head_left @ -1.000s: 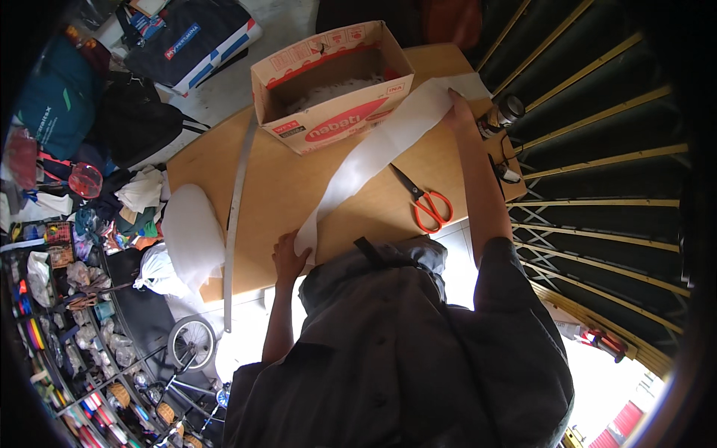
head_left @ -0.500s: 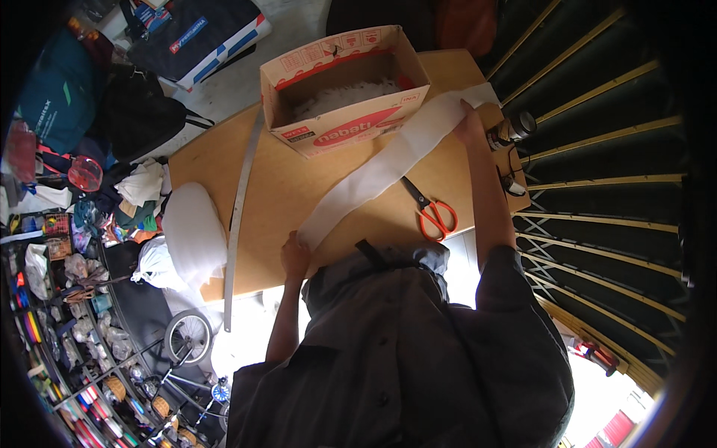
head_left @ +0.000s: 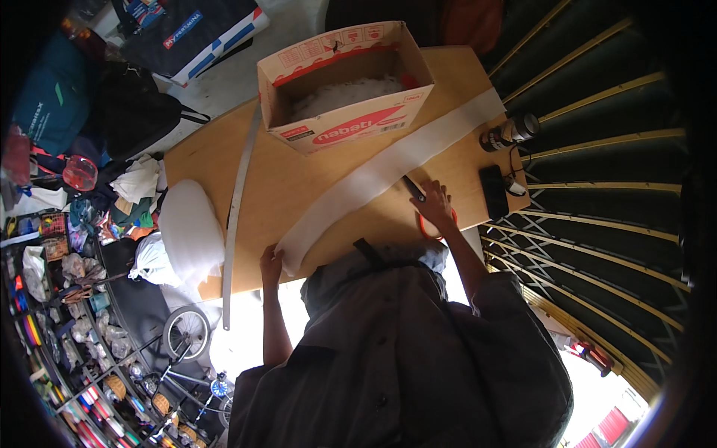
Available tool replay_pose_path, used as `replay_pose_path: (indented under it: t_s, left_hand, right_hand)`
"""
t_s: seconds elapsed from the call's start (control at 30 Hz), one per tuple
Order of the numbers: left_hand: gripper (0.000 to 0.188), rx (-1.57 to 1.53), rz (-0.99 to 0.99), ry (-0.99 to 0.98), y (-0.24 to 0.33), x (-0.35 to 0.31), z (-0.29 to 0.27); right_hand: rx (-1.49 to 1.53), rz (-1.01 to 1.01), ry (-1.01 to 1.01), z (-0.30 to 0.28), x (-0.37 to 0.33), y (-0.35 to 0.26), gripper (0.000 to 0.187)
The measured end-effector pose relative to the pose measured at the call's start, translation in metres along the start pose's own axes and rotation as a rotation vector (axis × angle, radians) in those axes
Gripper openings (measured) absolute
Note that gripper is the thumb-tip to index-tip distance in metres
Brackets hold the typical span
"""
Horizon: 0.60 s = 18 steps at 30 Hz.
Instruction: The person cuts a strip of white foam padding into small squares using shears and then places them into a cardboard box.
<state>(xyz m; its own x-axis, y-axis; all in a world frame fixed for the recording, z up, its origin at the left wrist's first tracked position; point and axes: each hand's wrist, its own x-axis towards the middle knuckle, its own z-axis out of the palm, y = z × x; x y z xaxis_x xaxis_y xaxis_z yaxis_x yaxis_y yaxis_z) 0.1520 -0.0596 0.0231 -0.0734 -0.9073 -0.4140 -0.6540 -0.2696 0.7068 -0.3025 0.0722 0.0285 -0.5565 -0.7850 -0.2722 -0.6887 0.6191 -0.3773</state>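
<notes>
A long white strip of thin, foam-like sheet [head_left: 381, 166] lies diagonally across the wooden table [head_left: 291, 179], from the far right edge to the near side. Its near end is pinched in my left hand [head_left: 272, 261] by the table's front edge. My right hand [head_left: 438, 205] is over the scissors [head_left: 427, 228], fingers stretched out across them. The scissors' orange handles are partly hidden beneath it, and the dark blades point away, toward the strip.
Beyond the strip stands an open cardboard box [head_left: 358, 123] with white fluffy material inside. A long metal ruler [head_left: 240, 201] and a white foam roll [head_left: 193, 233] lie at left. At right are a dark jar [head_left: 509, 133] and a black phone [head_left: 493, 191].
My right hand has let go of the strip's far end and come back toward me onto the scissors. My left hand has shifted slightly left and nearer with the strip's near end.
</notes>
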Motion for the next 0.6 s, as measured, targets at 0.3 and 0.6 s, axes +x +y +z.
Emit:
replay_pose_path:
  t_s: [0.3,0.6]
  left_hand:
    - [0.032,0.613,0.540,0.268,0.069,-0.017,0.042]
    - [0.039,0.807,0.415,0.291,0.033,-0.017,0.069]
  right_hand:
    - [-0.147,0.093,0.204,0.017,-0.058,0.009,0.063]
    - [-0.169,0.063,0.213,0.023,-0.059,0.030,0.062]
